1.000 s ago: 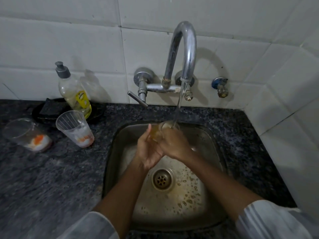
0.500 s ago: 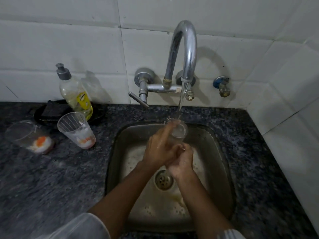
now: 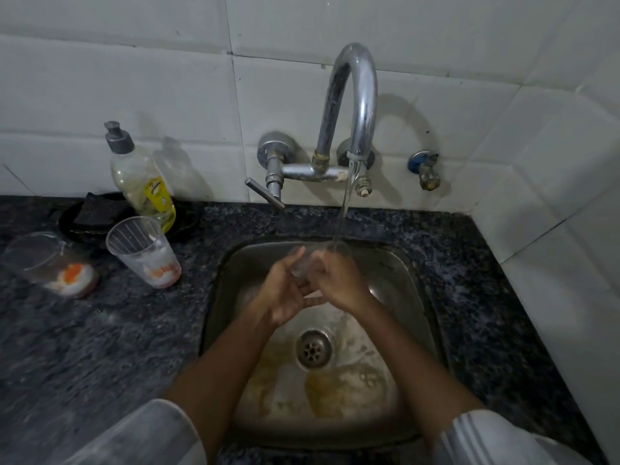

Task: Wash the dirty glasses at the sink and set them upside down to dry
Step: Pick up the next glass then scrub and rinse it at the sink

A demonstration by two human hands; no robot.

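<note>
Two bare forearms came up from the bottom of the picture, both uncovered from well above the wrist down to the hands. The left hand and the right hand wore nothing that showed: any ring, watch or band was too blurred to tell. At seven o'clock sat the left sleeve, pale, whitish-grey, loose and pushed up the arm, its edge soft and blurred. At five o'clock was the right sleeve, the same pale cloth, bunched into several folds running lengthwise, with darker creases between them.
</note>
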